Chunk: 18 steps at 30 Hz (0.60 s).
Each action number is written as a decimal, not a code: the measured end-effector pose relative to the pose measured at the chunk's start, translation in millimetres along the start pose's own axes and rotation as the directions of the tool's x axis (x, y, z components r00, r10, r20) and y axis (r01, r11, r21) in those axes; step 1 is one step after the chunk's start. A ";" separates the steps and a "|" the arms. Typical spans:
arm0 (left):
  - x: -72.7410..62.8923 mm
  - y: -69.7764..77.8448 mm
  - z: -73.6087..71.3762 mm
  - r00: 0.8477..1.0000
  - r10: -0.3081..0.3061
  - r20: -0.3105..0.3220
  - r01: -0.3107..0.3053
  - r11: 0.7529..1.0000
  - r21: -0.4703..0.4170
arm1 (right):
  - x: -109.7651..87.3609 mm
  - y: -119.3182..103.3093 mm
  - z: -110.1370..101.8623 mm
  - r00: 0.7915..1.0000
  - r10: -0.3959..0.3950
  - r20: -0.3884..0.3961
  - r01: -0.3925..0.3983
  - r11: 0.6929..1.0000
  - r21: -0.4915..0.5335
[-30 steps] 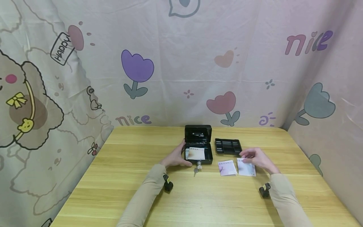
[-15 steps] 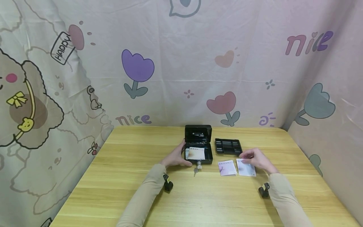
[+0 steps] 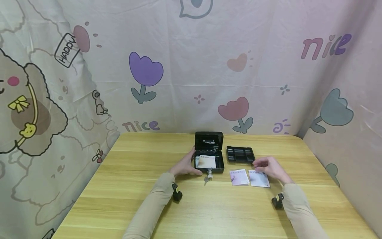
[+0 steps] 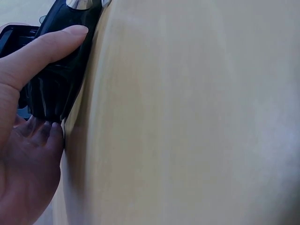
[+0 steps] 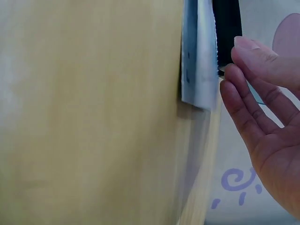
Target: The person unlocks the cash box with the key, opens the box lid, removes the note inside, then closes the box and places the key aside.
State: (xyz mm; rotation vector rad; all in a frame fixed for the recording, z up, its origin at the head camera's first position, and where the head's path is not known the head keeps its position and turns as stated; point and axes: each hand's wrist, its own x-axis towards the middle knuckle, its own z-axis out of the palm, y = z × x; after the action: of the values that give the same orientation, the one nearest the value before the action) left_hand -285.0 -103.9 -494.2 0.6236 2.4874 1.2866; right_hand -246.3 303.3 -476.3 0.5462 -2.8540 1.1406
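A black cash box [image 3: 209, 141] stands at the back with its lid raised and pale square note paper [image 3: 206, 162] inside. My left hand [image 3: 185, 165] holds the box at its left front corner. In the left wrist view the thumb of my left hand [image 4: 28, 168] lies along the front face and the fingers are at the side. Loosely bent, my right hand [image 3: 271, 167] is just over the far right corner of some pale blue note paper [image 3: 259, 180]. The right wrist view shows the fingertips of my right hand [image 5: 269, 103] drawn together, beside the note paper [image 5: 199, 70].
Pale purple note paper [image 3: 239, 178] lies left of the blue one. Behind both sits a black compartment tray [image 3: 240, 155]. Keys [image 3: 206, 180] hang from the box's lock at the front. A printed cloth [image 3: 185, 109] rises behind the table's far edge.
The blue note paper has slid slightly toward the person and now lies a little lower out from under my right hand. My left hand and the box have stayed put.
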 end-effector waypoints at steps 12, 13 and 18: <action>0.0 0.3 -0.7 1.000 0.001 0.004 -0.001 1.000 -0.007 | -1.1 -1.6 -1.9 0.998 0.032 -0.050 -0.029 0.999 0.044; -0.1 0.4 -0.7 1.000 0.000 0.005 0.000 1.000 -0.009 | -1.3 -2.5 -2.1 0.998 0.041 -0.046 -0.039 0.998 0.047; -0.2 0.6 -0.6 1.000 -0.004 0.002 0.004 1.000 -0.021 | -1.6 -8.7 -2.6 0.997 0.076 -0.022 -0.074 0.993 0.089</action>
State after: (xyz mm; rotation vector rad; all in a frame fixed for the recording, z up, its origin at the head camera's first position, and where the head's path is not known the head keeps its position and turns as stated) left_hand -284.9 -104.1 -493.4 0.6147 2.4691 1.3089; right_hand -242.2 299.7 -468.8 0.4280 -2.8364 1.2806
